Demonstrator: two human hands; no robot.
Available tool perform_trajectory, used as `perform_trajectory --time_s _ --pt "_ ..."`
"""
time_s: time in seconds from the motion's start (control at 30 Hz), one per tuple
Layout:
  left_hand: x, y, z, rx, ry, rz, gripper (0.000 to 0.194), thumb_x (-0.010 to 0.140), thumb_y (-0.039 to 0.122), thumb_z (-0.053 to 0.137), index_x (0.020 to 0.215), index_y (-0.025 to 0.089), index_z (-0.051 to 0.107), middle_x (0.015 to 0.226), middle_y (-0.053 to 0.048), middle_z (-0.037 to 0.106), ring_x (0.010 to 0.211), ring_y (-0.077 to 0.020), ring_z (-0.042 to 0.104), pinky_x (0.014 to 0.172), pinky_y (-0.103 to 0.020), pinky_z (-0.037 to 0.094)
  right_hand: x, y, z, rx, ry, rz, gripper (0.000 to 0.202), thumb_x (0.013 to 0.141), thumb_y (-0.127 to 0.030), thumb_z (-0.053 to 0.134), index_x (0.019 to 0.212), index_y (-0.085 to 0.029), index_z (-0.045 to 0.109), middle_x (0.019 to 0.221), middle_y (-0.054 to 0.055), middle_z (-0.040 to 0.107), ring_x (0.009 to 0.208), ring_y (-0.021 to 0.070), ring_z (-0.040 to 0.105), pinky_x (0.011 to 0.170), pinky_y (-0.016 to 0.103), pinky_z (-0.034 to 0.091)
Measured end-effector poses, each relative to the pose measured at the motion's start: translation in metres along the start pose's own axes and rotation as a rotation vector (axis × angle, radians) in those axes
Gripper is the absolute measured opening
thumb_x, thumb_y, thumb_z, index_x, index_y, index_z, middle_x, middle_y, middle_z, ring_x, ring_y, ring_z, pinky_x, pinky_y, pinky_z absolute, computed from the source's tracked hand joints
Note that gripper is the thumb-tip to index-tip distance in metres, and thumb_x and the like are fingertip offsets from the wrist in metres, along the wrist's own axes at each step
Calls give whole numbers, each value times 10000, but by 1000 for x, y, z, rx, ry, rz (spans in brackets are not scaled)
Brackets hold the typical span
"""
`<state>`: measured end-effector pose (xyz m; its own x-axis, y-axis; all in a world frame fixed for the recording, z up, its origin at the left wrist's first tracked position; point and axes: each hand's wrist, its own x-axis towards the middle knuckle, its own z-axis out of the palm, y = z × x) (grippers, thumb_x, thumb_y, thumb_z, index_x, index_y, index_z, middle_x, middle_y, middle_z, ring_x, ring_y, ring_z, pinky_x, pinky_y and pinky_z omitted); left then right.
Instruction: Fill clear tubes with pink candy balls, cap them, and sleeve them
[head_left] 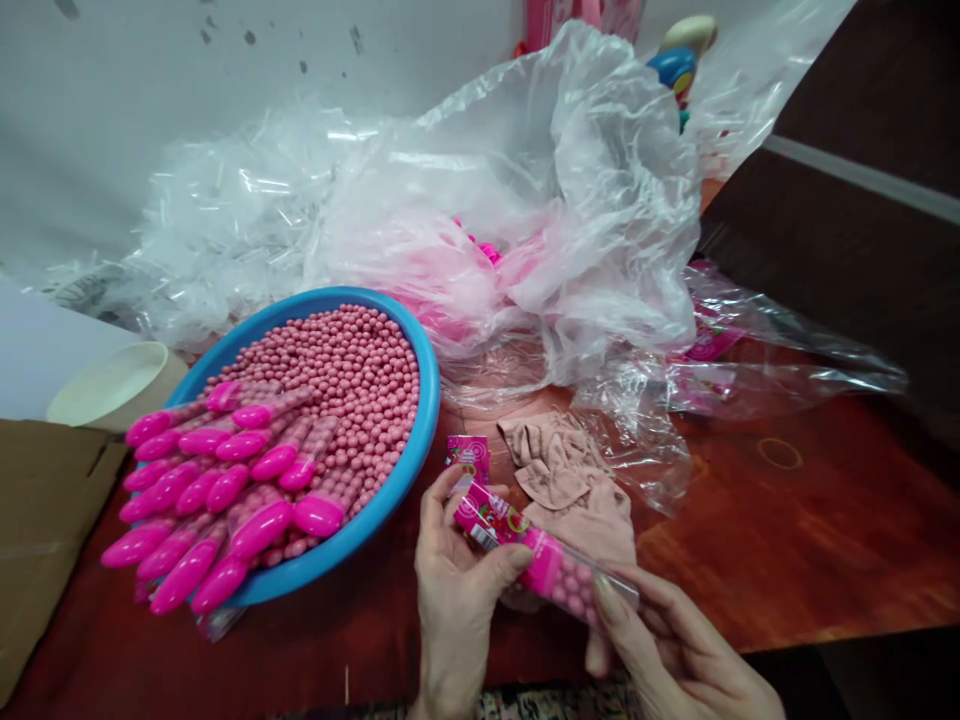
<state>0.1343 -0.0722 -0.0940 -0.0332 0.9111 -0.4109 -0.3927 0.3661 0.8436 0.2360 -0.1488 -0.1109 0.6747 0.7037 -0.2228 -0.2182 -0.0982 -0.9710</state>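
Note:
A clear tube of pink balls [574, 585] with a bright pink printed label is held slantwise at the front centre. My left hand [461, 590] is closed on its labelled upper end, thumb on the label. Round the lower clear end, my right hand [660, 640] is pinched. Just behind my left fingertips lies another printed pink label piece [469, 455]. A blue basin [429, 400] full of pink balls [337, 370] stands to the left, with several filled tubes with glossy pink caps [259, 528] piled on its near left side.
Crumpled clear plastic bags [600, 190] spread behind. A beige cloth [570, 480] lies on the reddish table [787, 530]. A pale round container [120, 385] and a cardboard box [45, 530] are at the left. A dark panel [847, 200] rises at the right.

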Motion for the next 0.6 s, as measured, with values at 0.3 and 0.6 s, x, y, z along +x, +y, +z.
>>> perform_trajectory --time_s 0.3,0.6 --pt "-9 -8 1 -178 -138 -382 161 660 215 794 702 107 682 560 -14 655 478 -87 550 499 -197 446 -5 9 6 25 13 32 233 636 -262 806 842 -193 722 609 4 730 450 130 665 549 176 600" --pt "-16 -23 7 -372 -181 -416 233 631 328 818 714 127 738 594 -46 663 533 -94 557 472 -155 400 -21 16 29 110 193 -26 229 712 -283 762 882 -156 678 877 75 762 696 185 736 639 202 611"
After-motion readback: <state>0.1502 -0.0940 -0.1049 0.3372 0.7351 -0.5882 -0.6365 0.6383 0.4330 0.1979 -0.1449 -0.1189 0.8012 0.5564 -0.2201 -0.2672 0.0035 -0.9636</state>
